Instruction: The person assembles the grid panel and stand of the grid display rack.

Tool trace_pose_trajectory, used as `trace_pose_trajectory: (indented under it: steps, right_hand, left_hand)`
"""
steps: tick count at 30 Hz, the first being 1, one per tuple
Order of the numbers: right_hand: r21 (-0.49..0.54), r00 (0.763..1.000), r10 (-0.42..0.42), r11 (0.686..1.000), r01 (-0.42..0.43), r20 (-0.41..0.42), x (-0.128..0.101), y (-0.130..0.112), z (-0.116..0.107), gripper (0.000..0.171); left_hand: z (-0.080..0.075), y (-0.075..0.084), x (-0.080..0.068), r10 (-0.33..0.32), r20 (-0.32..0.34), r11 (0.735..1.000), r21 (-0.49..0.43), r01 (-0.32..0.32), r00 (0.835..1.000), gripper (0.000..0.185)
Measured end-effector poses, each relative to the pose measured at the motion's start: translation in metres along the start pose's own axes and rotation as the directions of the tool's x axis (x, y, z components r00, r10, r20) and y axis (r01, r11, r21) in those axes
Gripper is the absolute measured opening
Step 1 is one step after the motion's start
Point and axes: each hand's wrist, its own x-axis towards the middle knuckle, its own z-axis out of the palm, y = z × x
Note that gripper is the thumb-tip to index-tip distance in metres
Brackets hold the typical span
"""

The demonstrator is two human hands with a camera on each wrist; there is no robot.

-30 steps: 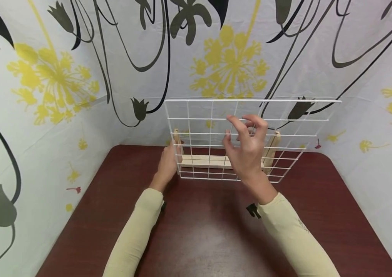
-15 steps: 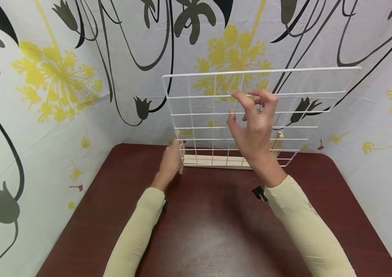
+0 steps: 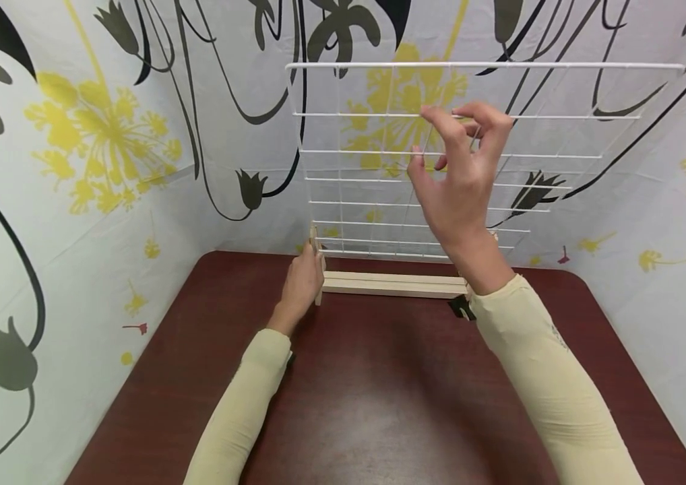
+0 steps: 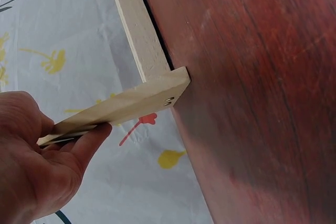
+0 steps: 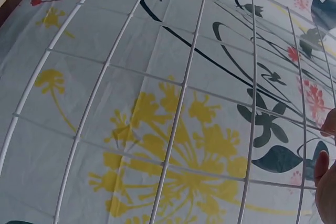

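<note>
Two hands reach over a reddish-brown table (image 3: 367, 384). The left hand (image 3: 302, 277) grips a wooden upright (image 4: 123, 100), thumb and fingers clasping it. At three o'clock from that hand, a wooden crossbar (image 3: 394, 285) runs off the upright. At two o'clock, a white wire grid panel (image 3: 379, 153) is held up (whether its lower edge touches the wood, I cannot tell); the right hand (image 3: 463, 176) grasps its wires with curled fingers.

Reddish-brown table (image 3: 355, 391), pale wooden frame (image 3: 394, 285) at its far edge
</note>
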Motion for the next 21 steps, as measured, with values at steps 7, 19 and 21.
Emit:
trace_pose_trajectory:
  steps: [7, 19, 21]
  right_hand:
    - [0.018, 1.0, 0.003, 1.0, -0.003, 0.007, 0.014, 0.005, 0.007, 0.038]
    - [0.028, 0.999, -0.023, 0.999, 0.022, 0.039, 0.022, 0.008, 0.019, 0.04]
    - [0.028, 0.998, -0.034, 0.999, 0.033, 0.046, 0.022, 0.007, 0.022, 0.04]
  left_hand:
    - [-0.001, 0.002, 0.0, -0.03, 0.017, 1.0, 0.004, 0.03, 0.999, 0.029]
    - [0.001, 0.001, 0.0, -0.044, 0.013, 0.999, -0.022, 0.044, 0.999, 0.033]
    - [0.001, 0.0, 0.0, -0.043, 0.016, 0.999, -0.028, 0.043, 0.999, 0.033]
